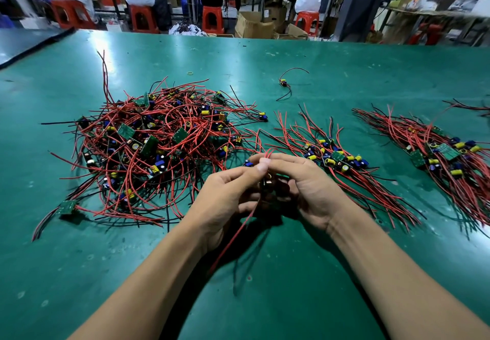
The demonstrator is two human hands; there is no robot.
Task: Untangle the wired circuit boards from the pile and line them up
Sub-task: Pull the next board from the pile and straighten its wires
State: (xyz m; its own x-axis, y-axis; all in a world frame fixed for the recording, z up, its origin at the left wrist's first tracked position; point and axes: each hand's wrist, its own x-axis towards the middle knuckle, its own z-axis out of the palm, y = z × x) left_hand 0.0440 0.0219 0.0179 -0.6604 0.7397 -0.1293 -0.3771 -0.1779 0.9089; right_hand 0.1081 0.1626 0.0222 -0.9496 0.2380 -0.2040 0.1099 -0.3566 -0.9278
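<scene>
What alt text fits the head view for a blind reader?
The left hand and right hand pinch the red wires of one circuit board above the green table. A tangled pile lies to their left, two lined-up rows to their right.

I'm counting one tangled pile [148, 138] of wired boards, far too many to number, and two lined-up rows, the near row [336, 154] and the far-right row [448, 151]. I'm also seeing one lone board [283, 83] lying apart, one yellow rubber band [189, 73], and two hands, the left hand [225, 196] and the right hand [305, 186], gripping one held board [267, 180] between them.
</scene>
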